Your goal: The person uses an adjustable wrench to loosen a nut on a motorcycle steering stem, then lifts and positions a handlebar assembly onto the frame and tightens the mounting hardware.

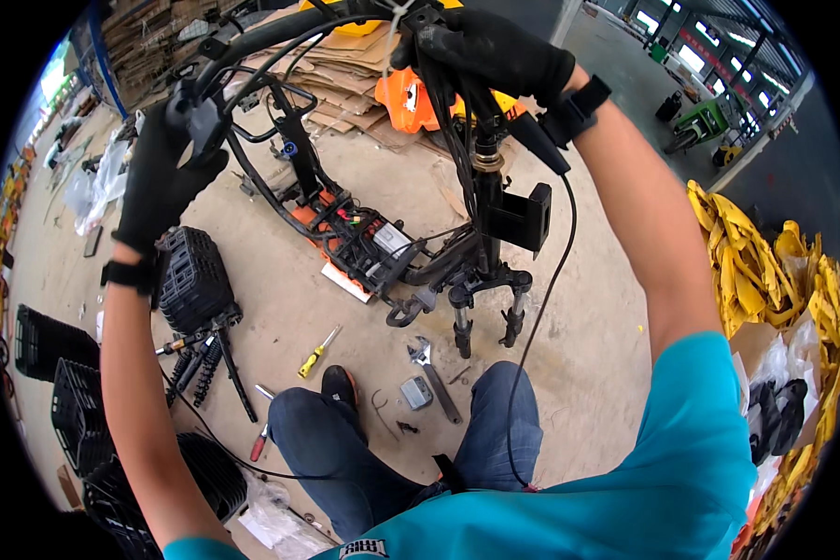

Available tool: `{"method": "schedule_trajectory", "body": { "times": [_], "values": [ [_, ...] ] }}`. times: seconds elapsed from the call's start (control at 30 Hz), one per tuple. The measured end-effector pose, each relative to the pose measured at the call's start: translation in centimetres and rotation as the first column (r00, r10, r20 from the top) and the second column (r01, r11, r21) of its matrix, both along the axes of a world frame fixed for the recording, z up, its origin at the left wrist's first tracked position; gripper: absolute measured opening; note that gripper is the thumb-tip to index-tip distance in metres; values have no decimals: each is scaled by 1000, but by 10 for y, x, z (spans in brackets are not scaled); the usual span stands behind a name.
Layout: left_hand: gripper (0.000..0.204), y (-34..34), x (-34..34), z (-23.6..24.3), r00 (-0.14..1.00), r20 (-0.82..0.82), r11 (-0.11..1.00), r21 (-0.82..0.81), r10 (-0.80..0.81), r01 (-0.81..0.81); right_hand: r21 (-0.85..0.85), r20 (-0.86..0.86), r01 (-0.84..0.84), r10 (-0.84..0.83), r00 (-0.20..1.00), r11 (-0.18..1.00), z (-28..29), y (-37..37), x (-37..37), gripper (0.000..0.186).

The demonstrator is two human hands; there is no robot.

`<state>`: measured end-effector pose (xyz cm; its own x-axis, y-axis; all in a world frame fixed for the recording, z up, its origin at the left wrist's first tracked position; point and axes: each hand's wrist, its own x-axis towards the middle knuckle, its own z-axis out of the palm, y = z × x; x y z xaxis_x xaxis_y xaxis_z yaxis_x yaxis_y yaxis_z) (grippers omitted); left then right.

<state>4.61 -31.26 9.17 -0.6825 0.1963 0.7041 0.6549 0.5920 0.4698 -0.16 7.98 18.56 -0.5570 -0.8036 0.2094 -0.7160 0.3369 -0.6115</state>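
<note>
A stripped black scooter frame [327,219] stands in front of me, with exposed wiring, orange parts and a fork [483,280]. My gloved left hand [168,163] is curled at a black control fitting [201,117] on the left end of the handlebar [261,42]. My gloved right hand [485,56] grips the top of the steering column [425,28], where cables run down. Below my knees and between them lie an adjustable wrench [439,387], a yellow screwdriver [319,350], a red-handled screwdriver [259,439] and a small grey box [416,392].
Black crates [75,401] and shock absorbers [210,364] sit at my left. Yellow panels [747,252] are piled at right. Flattened cardboard [336,93] and orange fairings [401,98] lie behind the frame. A green vehicle [700,126] stands far back right.
</note>
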Motion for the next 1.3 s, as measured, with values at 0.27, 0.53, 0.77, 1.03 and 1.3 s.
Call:
{"method": "schedule_trajectory", "body": {
  "times": [0.27,0.53,0.77,1.03,1.3],
  "values": [
    [55,7,66,22,980,-43,977,97,196,-191,-218,-94,-45,24,995,975,-17,-10,-16,42],
    [57,11,100,25,921,-42,919,86,388,-384,-72,-225,149,-162,961,986,-27,4,-10,47],
    [56,15,113,39,884,-29,885,3,466,-466,187,-237,354,-308,921,916,-65,22,18,47],
    [53,12,143,75,847,65,844,-149,528,-515,-545,-648,353,-649,399,761,-123,-69,98,60],
    [46,14,171,95,756,166,768,-254,634,-588,-687,-318,477,-817,481,548,-138,-164,114,63]
  ]
}}
